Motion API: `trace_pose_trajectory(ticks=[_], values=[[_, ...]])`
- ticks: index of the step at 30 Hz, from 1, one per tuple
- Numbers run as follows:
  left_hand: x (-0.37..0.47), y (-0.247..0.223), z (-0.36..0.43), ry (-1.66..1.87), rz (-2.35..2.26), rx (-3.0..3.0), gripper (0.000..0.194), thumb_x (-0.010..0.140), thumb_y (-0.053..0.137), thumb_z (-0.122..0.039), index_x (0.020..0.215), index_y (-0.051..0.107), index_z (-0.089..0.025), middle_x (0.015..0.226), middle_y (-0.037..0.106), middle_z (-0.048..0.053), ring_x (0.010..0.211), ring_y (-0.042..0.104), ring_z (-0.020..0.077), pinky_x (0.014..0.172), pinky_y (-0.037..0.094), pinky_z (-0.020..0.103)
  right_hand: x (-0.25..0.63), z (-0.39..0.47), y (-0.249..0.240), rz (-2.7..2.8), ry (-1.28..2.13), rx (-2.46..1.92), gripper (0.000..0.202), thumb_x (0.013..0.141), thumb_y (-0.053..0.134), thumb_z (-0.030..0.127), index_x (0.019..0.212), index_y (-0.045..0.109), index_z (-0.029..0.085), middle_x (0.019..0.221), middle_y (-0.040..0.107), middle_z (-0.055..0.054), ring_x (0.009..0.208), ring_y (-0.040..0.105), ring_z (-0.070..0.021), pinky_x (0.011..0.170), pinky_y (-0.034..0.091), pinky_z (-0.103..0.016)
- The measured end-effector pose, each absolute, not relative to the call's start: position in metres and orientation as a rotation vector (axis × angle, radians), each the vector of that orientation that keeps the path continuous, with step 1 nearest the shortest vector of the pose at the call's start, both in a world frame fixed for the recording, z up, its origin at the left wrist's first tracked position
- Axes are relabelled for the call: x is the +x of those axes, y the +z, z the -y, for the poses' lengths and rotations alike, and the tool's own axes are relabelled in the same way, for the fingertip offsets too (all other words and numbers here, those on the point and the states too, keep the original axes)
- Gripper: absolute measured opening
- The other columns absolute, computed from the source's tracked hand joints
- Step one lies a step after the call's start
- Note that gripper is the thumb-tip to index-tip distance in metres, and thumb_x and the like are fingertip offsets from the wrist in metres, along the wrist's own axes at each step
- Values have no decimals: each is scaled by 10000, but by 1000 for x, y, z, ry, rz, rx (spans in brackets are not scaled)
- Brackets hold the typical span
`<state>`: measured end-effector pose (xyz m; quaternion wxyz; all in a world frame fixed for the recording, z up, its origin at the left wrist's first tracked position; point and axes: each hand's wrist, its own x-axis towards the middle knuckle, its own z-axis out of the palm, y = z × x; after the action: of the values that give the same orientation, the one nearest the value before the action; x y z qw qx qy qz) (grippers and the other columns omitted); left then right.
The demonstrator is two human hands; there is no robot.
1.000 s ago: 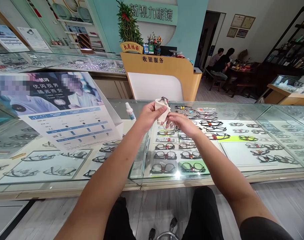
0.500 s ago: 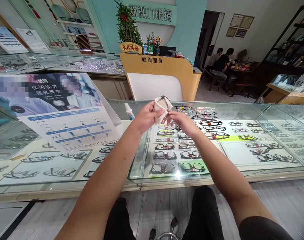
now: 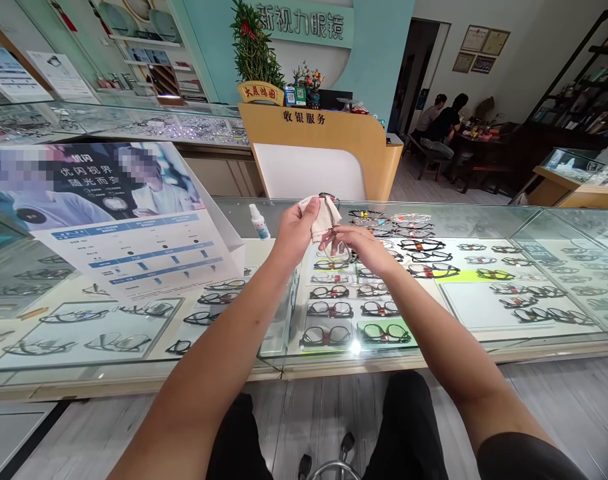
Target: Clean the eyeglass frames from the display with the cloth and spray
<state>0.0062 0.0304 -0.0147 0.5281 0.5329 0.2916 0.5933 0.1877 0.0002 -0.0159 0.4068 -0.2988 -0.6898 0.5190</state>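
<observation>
Above the glass counter, my left hand (image 3: 295, 230) is closed on a cream cloth (image 3: 325, 217), its thumb on top. The cloth is folded over one lens of a pair of dark-framed glasses (image 3: 331, 196). My right hand (image 3: 361, 245) pinches the frame from the right, beside the cloth. The other lens hangs below, between the hands, and part of the frame is hidden by cloth and fingers. A small white spray bottle (image 3: 259, 222) stands upright on the counter, left of my left hand.
Rows of glasses (image 3: 330, 309) lie inside the glass display counter (image 3: 284, 365). A large printed sign (image 3: 149, 247) stands at the left. Beyond the counter is a wooden cashier desk (image 3: 314, 137). Two people (image 3: 444, 127) sit at a far table.
My left thumb and the cloth have shifted over the lens, which now shows less. The glasses have turned slightly in my hands.
</observation>
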Motion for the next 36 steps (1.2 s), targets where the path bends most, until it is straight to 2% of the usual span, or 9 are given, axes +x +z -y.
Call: trace_pose_trajectory(ticks=[4, 10, 15, 19, 21, 25, 30, 33, 36], values=[[-1, -10, -34, 1304, -639, 1252, 639, 711, 986, -730, 912, 714, -188, 731, 725, 31, 540, 607, 150, 497, 500, 314, 190, -5, -16, 1662, 1363, -685, 304, 967, 569, 383, 958, 830, 228, 965, 809, -63, 865, 617, -221, 801, 446, -359], [0, -7, -28, 1232, -622, 1299, 665, 636, 1079, -539, 1054, 701, -185, 812, 747, -4, 520, 578, 103, 504, 491, 282, 191, -11, -25, 1664, 1364, -687, 291, 957, 589, 391, 887, 818, 225, 970, 792, -60, 876, 622, -214, 816, 464, -352], [10, -13, -25, 1393, -742, 1294, 648, 684, 1031, -649, 997, 674, -208, 706, 705, -25, 448, 543, 98, 390, 379, 254, 188, -7, -30, 1615, 1287, -887, 246, 903, 673, 433, 807, 802, 248, 861, 727, -48, 962, 626, -247, 866, 490, -359], [14, -13, -21, 1458, -759, 1279, 642, 775, 918, -788, 932, 675, -215, 585, 641, -32, 369, 463, 97, 342, 289, 264, 185, -1, -23, 1711, 1285, -825, 263, 895, 671, 446, 763, 804, 260, 827, 717, -36, 881, 593, -233, 860, 488, -373], [13, -10, -20, 1448, -732, 1300, 642, 797, 889, -809, 911, 686, -211, 589, 650, -19, 369, 448, 95, 354, 318, 271, 186, 0, -20, 1726, 1319, -777, 324, 920, 661, 506, 818, 832, 251, 845, 739, -39, 860, 596, -227, 839, 478, -372], [8, -5, -20, 1383, -629, 1304, 655, 772, 915, -798, 983, 761, -197, 680, 714, 23, 445, 537, 128, 424, 451, 297, 189, -2, -15, 1674, 1374, -715, 467, 958, 668, 639, 936, 866, 217, 900, 789, -61, 865, 612, -214, 824, 463, -360], [2, 0, -20, 1217, -523, 1333, 592, 754, 993, -648, 1045, 796, -172, 715, 695, 31, 539, 553, 127, 526, 505, 307, 189, -3, -13, 1572, 1380, -679, 502, 904, 760, 699, 867, 851, 207, 847, 800, -75, 876, 627, -223, 827, 485, -357], [2, -2, -20, 1213, -502, 1324, 563, 723, 1048, -497, 1105, 792, -171, 839, 744, 46, 588, 533, 97, 536, 469, 272, 188, -4, -16, 1533, 1378, -684, 496, 904, 770, 699, 847, 836, 211, 855, 797, -78, 872, 627, -221, 826, 484, -355], [6, -7, -22, 1268, -544, 1323, 551, 720, 1056, -485, 1071, 769, -172, 910, 778, 57, 556, 500, 70, 502, 435, 258, 187, -6, -21, 1567, 1359, -720, 507, 904, 757, 712, 848, 820, 212, 885, 789, -72, 824, 606, -202, 795, 467, -350]])
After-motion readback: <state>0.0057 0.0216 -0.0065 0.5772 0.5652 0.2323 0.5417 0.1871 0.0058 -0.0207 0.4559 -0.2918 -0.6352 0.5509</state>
